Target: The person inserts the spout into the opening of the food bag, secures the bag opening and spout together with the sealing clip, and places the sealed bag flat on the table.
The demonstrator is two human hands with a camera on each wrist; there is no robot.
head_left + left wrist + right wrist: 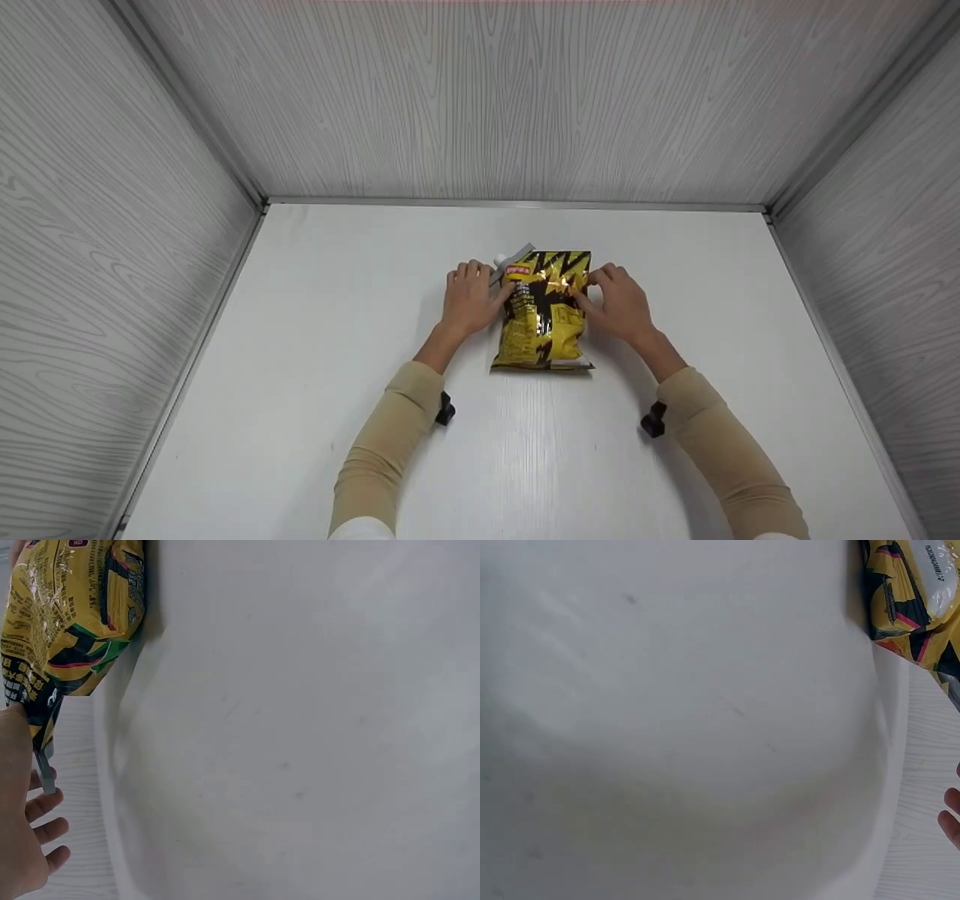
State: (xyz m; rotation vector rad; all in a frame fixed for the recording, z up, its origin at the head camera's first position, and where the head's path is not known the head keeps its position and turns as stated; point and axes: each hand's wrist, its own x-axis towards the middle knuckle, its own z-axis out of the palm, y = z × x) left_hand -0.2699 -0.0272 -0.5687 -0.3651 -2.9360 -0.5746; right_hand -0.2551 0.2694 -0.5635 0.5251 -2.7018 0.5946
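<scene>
A yellow and black snack bag [544,315] stands between both hands, its printed face towards me. My left hand [469,300] grips its upper left side, thumb on the front and fingers behind. Across the bag's top left corner slants a grey strip [528,250], partly hidden behind the bag, with a small white round part [499,259] beside it. In the left wrist view the strip [45,772] sticks out next to the left fingers. My right hand [619,304] pinches the upper right edge, thumb in front. Only fingertips [949,825] of it show in the right wrist view.
The white tabletop [337,315] spreads around the bag. Grey wood-grain panels rise at the back [480,97], the left [97,262] and the right [885,262]. A black wrist device [445,409] sits on the left forearm, another [654,420] on the right.
</scene>
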